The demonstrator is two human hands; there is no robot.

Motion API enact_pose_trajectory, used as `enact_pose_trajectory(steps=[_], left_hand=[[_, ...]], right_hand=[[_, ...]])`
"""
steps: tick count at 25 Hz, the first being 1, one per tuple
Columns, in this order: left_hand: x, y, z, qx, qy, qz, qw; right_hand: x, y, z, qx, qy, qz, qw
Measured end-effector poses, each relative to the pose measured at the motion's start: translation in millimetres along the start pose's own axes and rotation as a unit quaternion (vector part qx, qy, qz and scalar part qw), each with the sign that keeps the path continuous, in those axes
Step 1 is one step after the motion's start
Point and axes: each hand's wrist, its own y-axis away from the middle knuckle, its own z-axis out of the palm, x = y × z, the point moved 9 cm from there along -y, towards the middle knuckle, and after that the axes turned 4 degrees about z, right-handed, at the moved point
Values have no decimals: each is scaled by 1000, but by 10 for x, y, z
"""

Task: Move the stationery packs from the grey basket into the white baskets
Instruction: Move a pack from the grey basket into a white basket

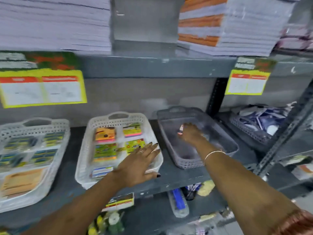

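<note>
Grey basket (220,133) looks nearly empty; my right hand (189,133) is inside it, fingers curled on something small, unclear what. Packs (105,150) fill the middle white basket (84,150); left hand (140,163) splayed, empty. Next: lift, carry left.

My right hand (190,133) is smeared by motion, so I cannot tell what the small pink thing (180,130) at its fingertips is. My left hand (138,164) hides the white basket's (84,150) five o'clock corner. Shelf labels (42,89) are unreadable.
</note>
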Motion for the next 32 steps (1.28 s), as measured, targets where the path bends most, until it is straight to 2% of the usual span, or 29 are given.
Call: enact_pose_trajectory(steps=[2, 5, 7, 12, 14, 17, 20, 26, 30, 32], left_hand=[[121, -250, 133, -27, -17, -2, 999], [145, -415, 276, -66, -32, -18, 997], [144, -445, 311, -76, -46, -21, 996], [147, -441, 320, -57, -40, -30, 997], [142, -428, 323, -51, -38, -31, 997], [138, -427, 329, -50, -32, -31, 998], [131, -429, 343, -51, -33, -28, 998], [143, -442, 311, -61, -38, -30, 997], [-19, -235, 71, -30, -17, -59, 998], [-237, 29, -121, -6, -18, -89, 996]], right_hand=[[480, -70, 81, -22, 54, 56, 997], [885, -77, 265, -105, 136, 95, 981], [957, -78, 349, -140, 132, 99, 976], [1070, -41, 520, -161, 63, 148, 974], [1097, -40, 548, -139, 21, 177, 974], [1046, 14, 503, -141, 15, 199, 970], [914, 85, 499, -140, 66, 161, 975], [516, 142, 181, -111, 26, 116, 987], [63, 71, -282, -19, -31, 96, 995], [-312, 70, -479, 21, -34, 42, 998]])
